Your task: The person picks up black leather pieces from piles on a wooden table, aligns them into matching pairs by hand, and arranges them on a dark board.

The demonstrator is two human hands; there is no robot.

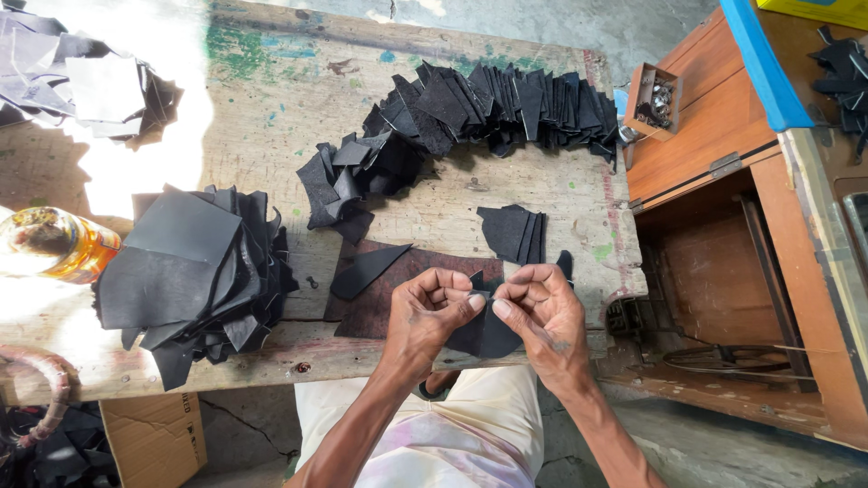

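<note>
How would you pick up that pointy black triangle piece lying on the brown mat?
Probably pinch the flat black triangular leather piece at its wide end, coming from the left. That end lies nearer the dark brown mat's edge; the narrow tip gives less to grip. Both hands are holding another black piece.

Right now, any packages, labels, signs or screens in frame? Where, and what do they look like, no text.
Cardboard box: on the floor under the table's near left edge, brown, rectangular, dark print on its side.
Bottle: lying at the table's left edge, clear, amber liquid, orange label band.
Small wooden box: open, on the brown cabinet right of the table, metal parts inside.
No signs or screens visible.
</note>
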